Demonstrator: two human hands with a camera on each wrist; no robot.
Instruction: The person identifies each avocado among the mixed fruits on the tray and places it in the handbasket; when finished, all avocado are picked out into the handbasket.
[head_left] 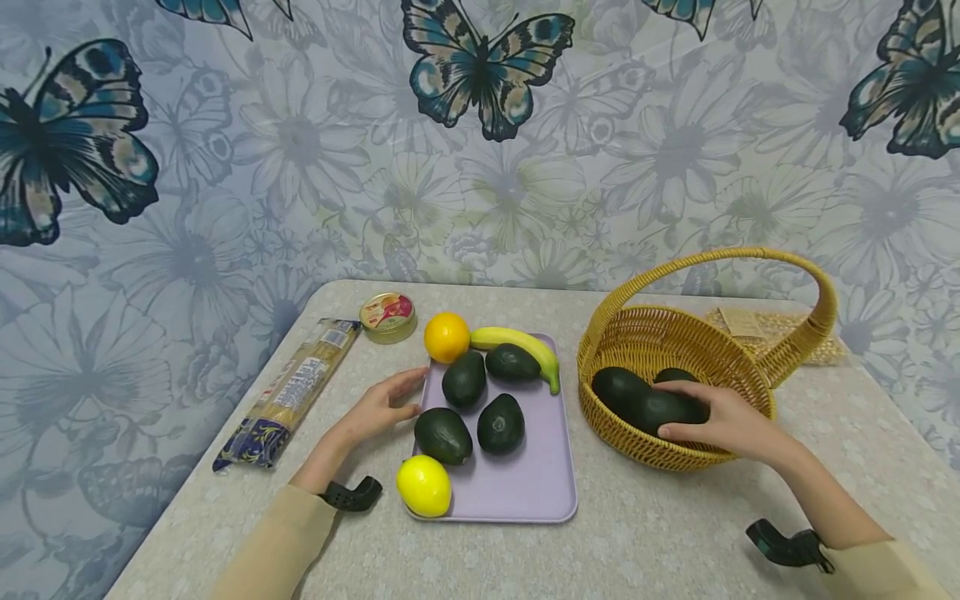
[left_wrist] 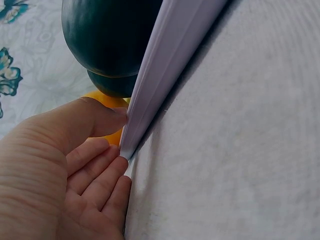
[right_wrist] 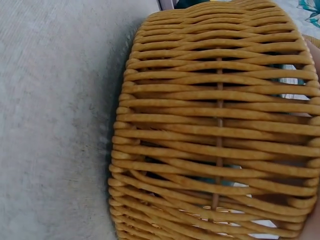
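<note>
My left hand [head_left: 378, 410] is at the left edge of a lilac tray [head_left: 536, 487], its thumb against the rim in the left wrist view and its fingers loosely bent. On the tray lie several dark green avocados [head_left: 501, 425], a banana [head_left: 517, 340] along the back and a lemon [head_left: 424, 486] at the front left corner. An orange [head_left: 447, 337] sits at the back left corner. Reaching over the rim of a wicker basket [head_left: 637, 450], my right hand [head_left: 723, 417] grips an avocado [head_left: 663, 410] between thumb and fingers. Other avocados [head_left: 619, 390] lie beside it in the basket.
A pack of pasta [head_left: 300, 383] and a round tin [head_left: 387, 317] lie left of the tray. The basket's tall arched handle [head_left: 720, 257] rises above it. Behind the basket is a woven mat [head_left: 821, 350]. A patterned wall [head_left: 337, 192] borders the table's back.
</note>
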